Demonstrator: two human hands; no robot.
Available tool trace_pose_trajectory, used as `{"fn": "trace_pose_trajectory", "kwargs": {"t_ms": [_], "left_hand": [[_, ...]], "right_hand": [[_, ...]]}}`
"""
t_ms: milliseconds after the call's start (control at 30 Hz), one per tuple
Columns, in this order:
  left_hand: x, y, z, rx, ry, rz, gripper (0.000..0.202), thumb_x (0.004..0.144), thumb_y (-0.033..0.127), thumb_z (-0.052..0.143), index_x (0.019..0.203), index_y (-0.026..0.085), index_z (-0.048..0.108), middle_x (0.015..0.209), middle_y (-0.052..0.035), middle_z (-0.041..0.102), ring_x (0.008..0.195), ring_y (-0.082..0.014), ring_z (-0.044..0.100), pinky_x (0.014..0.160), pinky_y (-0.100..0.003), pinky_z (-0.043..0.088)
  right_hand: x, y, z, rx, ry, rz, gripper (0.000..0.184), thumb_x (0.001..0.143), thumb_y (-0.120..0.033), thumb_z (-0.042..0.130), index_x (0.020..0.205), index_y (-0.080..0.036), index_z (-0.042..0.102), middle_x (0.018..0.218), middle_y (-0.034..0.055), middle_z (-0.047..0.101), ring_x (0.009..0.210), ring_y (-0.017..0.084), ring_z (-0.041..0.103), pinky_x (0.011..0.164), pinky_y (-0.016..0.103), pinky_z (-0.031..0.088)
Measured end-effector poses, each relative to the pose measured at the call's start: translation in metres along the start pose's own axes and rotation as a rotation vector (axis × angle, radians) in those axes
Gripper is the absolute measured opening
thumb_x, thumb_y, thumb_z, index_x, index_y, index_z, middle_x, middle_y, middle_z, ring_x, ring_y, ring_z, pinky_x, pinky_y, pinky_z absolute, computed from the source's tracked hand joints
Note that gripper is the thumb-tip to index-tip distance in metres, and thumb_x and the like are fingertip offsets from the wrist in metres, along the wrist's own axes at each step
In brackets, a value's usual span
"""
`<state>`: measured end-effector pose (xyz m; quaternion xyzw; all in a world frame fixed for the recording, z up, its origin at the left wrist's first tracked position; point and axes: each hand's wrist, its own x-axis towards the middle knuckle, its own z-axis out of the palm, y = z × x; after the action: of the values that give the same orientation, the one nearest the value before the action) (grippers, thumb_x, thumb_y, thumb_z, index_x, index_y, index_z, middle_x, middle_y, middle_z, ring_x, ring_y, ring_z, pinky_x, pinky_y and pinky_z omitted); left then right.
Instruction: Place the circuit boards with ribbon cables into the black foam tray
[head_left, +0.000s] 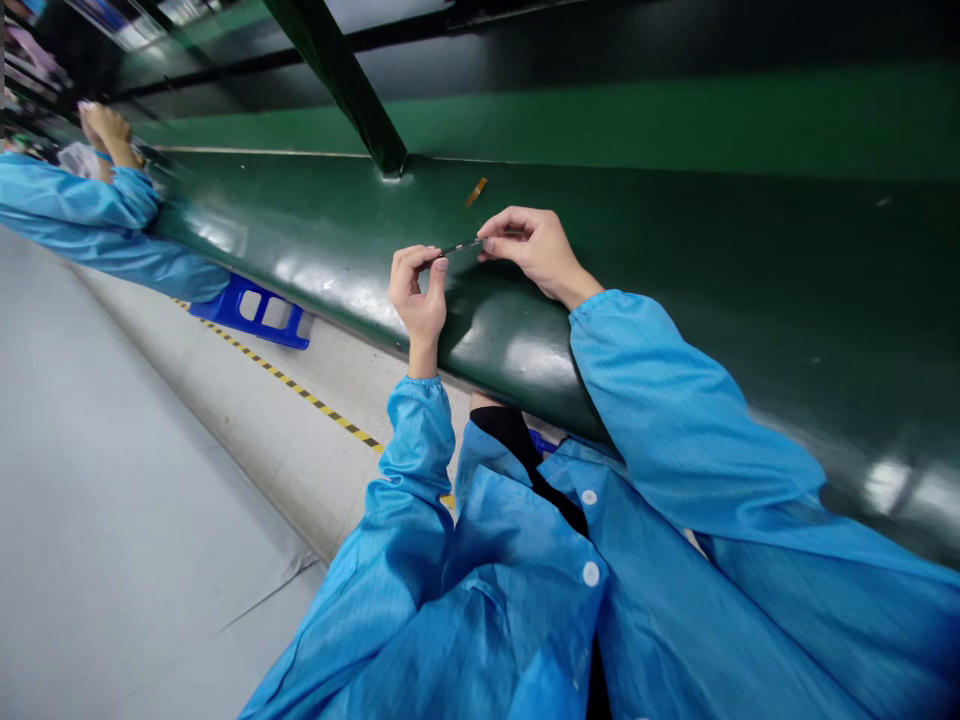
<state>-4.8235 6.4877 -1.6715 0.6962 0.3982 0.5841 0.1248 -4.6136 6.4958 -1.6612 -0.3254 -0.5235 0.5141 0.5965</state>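
A thin, dark, narrow strip (461, 246) spans the gap between my two hands, above the green work surface. Its left end is pinched by the thumb and fingers of my left hand (418, 295). At the other end, my right hand (534, 248) grips it between thumb and index finger. Small light marks show along the strip, but its exact kind is too small to make out. Just beyond my right hand, a small orange-brown strip (476, 191) lies on the green surface (675, 290), touched by neither hand.
A dark green post (352, 95) rises from the bench beyond my hands. At the left, a co-worker's blue sleeve (82, 195) and hands (109, 130) are over the same bench. A blue stool (255, 312) stands on the floor by yellow-black tape (300, 388).
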Motion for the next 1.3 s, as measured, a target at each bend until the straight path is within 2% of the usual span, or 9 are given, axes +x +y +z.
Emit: {"fn": "trace_pose_trajectory", "kwargs": {"t_ms": [200,400,667,833,967,1300], "left_hand": [[-0.001,-0.001,0.0,0.013,0.005,-0.033,0.048,0.104,0.068,0.063,0.106,0.021,0.074,0.107,-0.0058,0.068,0.113,-0.019,0.069,0.104,-0.036,0.058],[0.0,-0.002,-0.001,-0.041,-0.022,-0.077,0.047,0.102,0.069,0.066,0.105,0.022,0.074,0.108,-0.0059,0.067,0.116,-0.0201,0.068,0.105,-0.036,0.058],[0.001,0.005,0.0,-0.075,0.009,-0.15,0.053,0.097,0.074,0.07,0.101,0.022,0.073,0.098,-0.0037,0.069,0.095,-0.0156,0.069,0.093,-0.03,0.061],[0.001,-0.002,0.0,-0.126,0.044,-0.216,0.058,0.093,0.077,0.074,0.113,0.022,0.071,0.106,-0.005,0.07,0.105,-0.0172,0.071,0.099,-0.031,0.061],[0.001,-0.01,-0.002,-0.15,0.052,-0.259,0.058,0.096,0.075,0.072,0.122,0.023,0.069,0.113,-0.0065,0.07,0.112,-0.0183,0.071,0.101,-0.031,0.061],[0.002,-0.009,-0.002,-0.114,0.041,-0.25,0.063,0.093,0.08,0.071,0.119,0.022,0.069,0.113,-0.0067,0.071,0.115,-0.0191,0.072,0.106,-0.033,0.06]], "right_hand": [[0.0,-0.002,0.001,-0.004,0.0,0.014,0.024,0.08,-0.027,0.093,0.086,-0.02,0.071,0.09,0.0023,0.075,0.086,0.018,0.074,0.09,0.037,0.068],[0.0,0.0,0.001,0.001,0.009,0.009,0.02,0.08,-0.021,0.09,0.086,-0.019,0.071,0.089,0.0023,0.074,0.085,0.017,0.072,0.087,0.036,0.067],[0.003,0.005,-0.002,-0.077,-0.01,-0.013,0.019,0.082,-0.027,0.088,0.088,-0.02,0.072,0.08,0.0005,0.067,0.078,0.017,0.065,0.074,0.031,0.061],[0.004,0.01,-0.005,-0.149,-0.007,-0.032,0.015,0.084,-0.027,0.084,0.094,-0.021,0.074,0.077,0.0003,0.063,0.074,0.016,0.059,0.069,0.031,0.056],[0.004,0.01,-0.005,-0.149,-0.023,-0.037,0.018,0.084,-0.031,0.083,0.096,-0.021,0.073,0.087,0.0025,0.069,0.078,0.017,0.06,0.07,0.031,0.056],[0.005,0.006,-0.001,-0.119,-0.032,0.011,0.025,0.078,-0.03,0.087,0.09,-0.021,0.067,0.093,0.0034,0.07,0.087,0.018,0.065,0.077,0.032,0.06]]}}
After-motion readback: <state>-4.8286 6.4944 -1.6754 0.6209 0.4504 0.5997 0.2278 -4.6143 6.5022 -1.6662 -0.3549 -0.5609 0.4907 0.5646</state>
